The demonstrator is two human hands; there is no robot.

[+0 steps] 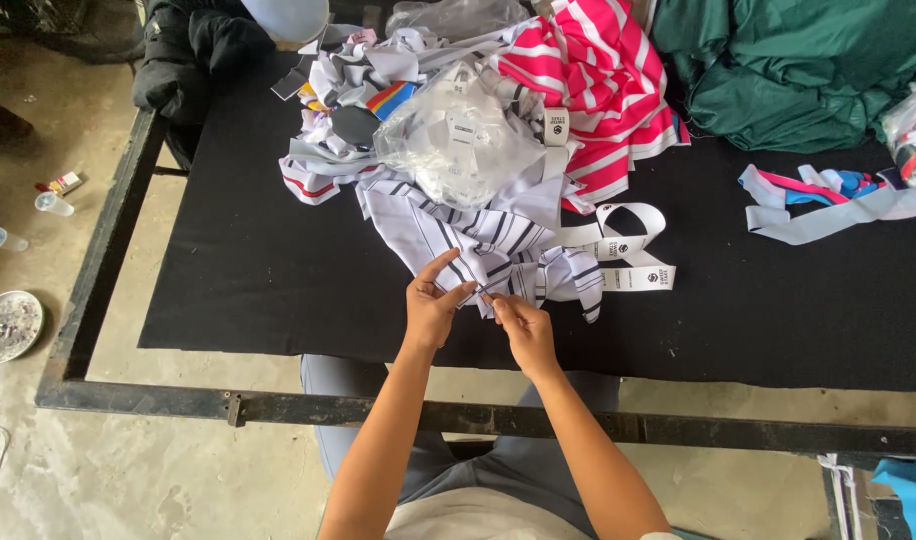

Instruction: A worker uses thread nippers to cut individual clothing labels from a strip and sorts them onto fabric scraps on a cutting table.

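Both sets of fingers are pinched shut on a corner of a white cloth with dark stripes (478,245): left hand (433,305) and right hand (518,325), close together near the front of the black surface (268,270). Behind it sit a clear plastic bag (458,140), a pink striped cloth (598,90) and white label strips (628,250). Green fabric (798,60) is cut off up top. What's exactly between the fingertips is too small to see.

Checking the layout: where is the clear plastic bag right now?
Head view: the clear plastic bag lies atop the fabric pile, upper centre, left of the pink striped cloth.
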